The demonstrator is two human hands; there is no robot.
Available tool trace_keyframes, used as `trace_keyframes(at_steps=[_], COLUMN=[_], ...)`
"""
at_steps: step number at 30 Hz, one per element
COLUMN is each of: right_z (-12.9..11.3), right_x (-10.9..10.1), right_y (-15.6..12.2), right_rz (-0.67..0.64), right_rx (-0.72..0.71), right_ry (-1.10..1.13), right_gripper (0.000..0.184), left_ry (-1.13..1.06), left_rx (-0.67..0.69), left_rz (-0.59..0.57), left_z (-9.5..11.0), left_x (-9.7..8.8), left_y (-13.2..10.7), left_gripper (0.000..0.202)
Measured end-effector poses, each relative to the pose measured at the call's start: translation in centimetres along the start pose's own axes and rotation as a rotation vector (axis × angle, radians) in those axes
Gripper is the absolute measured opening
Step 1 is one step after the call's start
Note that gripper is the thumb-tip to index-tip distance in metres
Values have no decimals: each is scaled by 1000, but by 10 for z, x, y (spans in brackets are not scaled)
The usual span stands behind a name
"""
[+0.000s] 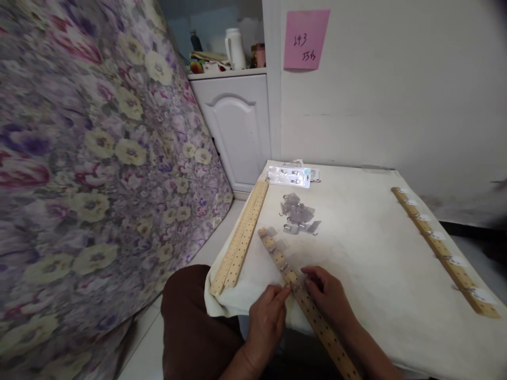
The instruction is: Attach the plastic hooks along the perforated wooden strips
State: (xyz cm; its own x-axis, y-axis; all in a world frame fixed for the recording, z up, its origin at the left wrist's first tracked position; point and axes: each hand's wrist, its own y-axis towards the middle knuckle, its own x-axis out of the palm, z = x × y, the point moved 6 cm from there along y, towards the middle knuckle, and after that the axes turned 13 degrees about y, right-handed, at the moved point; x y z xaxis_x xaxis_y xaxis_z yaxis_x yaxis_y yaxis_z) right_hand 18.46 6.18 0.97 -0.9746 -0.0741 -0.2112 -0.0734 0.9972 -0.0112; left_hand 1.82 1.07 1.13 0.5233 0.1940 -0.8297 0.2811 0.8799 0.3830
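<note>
A long wooden strip with rows of holes lies slantwise on the white cloth-covered table. Several clear hooks sit on its far end. My left hand pinches something small against the strip's near-middle; what it is, I cannot make out. From the other side my right hand presses on the strip with curled fingers, just opposite the left fingertips. Beyond the strip lies a small pile of loose clear hooks.
Two more perforated strips lie side by side at the table's left edge. Another strip with hooks lies at the right. A clear packet rests at the back. A flowered mattress leans at left; a white cabinet stands behind.
</note>
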Motion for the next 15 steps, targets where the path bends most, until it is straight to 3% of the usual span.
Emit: trace_keyframes(at_steps=[15], right_z=[-3], right_x=[0], right_y=[0], right_rz=[-15], right_rx=[-11], right_ry=[8], right_gripper=[26], left_ry=[-3], left_rx=[9], left_rz=[8], left_z=[2], left_x=[-4], left_y=[1], left_gripper=[51])
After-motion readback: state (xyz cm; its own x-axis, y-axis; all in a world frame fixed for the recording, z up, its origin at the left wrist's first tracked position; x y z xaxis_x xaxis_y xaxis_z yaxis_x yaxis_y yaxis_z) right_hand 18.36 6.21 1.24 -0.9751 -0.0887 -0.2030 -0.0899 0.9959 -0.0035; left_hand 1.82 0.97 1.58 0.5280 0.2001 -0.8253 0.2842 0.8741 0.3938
